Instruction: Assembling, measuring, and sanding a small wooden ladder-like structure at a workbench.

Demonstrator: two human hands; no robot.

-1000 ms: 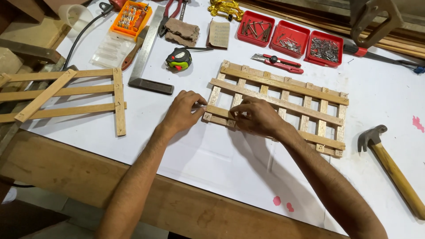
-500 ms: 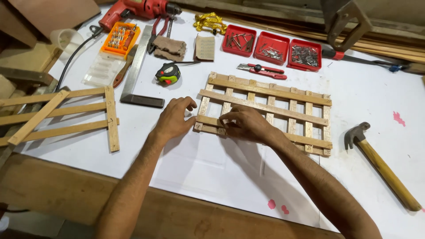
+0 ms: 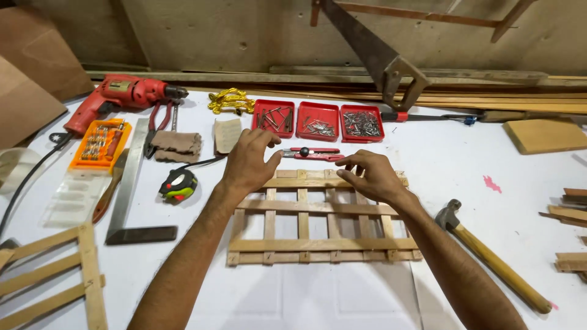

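Observation:
A small wooden slat lattice lies flat on the white table in front of me. My left hand rests at its far left corner, fingers spread and curled, holding nothing. My right hand hovers over the far edge of the lattice, fingers apart, touching or nearly touching the top slat. Just beyond both hands lies a red utility knife. Both forearms cross over the lattice's sides.
Three red trays of nails stand behind the knife. A hammer lies at right, a tape measure, steel square, orange bit case and red drill at left. Another wooden frame sits front left, a handsaw at back.
Both hands moved from the lattice's near left corner up to its far edge. The view shifted, bringing the drill, saw and back wall into sight.

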